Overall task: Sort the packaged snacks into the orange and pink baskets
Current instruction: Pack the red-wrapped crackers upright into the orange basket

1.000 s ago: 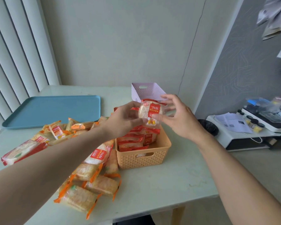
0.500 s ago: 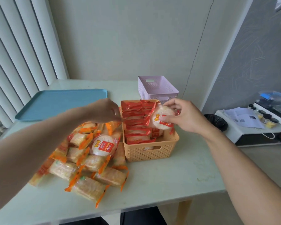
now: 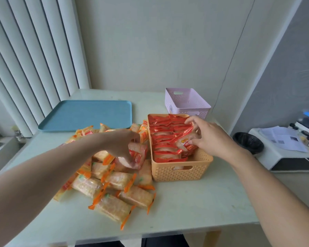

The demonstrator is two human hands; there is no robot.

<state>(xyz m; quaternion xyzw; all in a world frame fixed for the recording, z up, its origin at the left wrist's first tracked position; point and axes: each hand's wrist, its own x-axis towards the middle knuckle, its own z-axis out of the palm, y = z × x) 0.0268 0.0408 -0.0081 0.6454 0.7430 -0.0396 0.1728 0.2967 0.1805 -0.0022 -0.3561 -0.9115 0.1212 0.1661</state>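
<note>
An orange basket (image 3: 180,171) stands on the table, filled with a row of red-wrapped round snacks. My right hand (image 3: 206,138) holds one red-wrapped round snack (image 3: 183,142) down among that row at the basket's right side. Left of the basket lies a pile of orange-wrapped snacks (image 3: 114,193). My left hand (image 3: 122,144) reaches into the pile and grips a red-wrapped round snack (image 3: 136,155) there. A pink basket (image 3: 187,104) stands behind the orange one; no snack shows in it.
A blue tray (image 3: 89,114) lies at the back left of the table. The table's front edge (image 3: 150,234) is near. A white side stand (image 3: 285,152) with papers and a black round bin (image 3: 248,142) are to the right.
My right hand has lowered the round snack into the orange basket's row. My left hand has dropped into the pile and taken hold of another red-wrapped snack. The camera tilted down.
</note>
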